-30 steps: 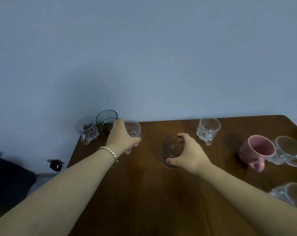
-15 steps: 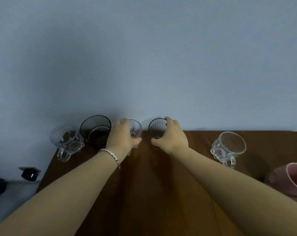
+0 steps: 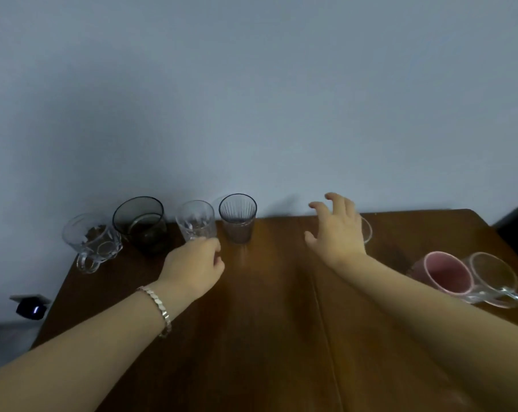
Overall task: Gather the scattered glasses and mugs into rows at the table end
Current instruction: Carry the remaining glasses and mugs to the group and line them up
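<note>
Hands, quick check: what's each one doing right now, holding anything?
Left hand: loosely curled at the base of the clear cut glass; grip cannot be told.
Right hand: open, fingers spread, holding nothing.

I see a table [image 3: 275, 337] of dark brown wood, smooth, semi-glossy, with a seam down the middle. Clear glass mug [image 3: 89, 240], faceted and shiny. Smoked dark glass cup [image 3: 140, 224], smooth. Clear cut-pattern glass tumbler [image 3: 196, 220]. Tinted ribbed glass [image 3: 238, 217]. Pink mug [image 3: 446, 272] looks ceramic, matt outside. Beside it a clear smooth glass mug [image 3: 494, 281]. Bracelet [image 3: 158, 304] on my left wrist looks metal, shiny links. Wall [image 3: 252, 84] painted, matt.
</note>
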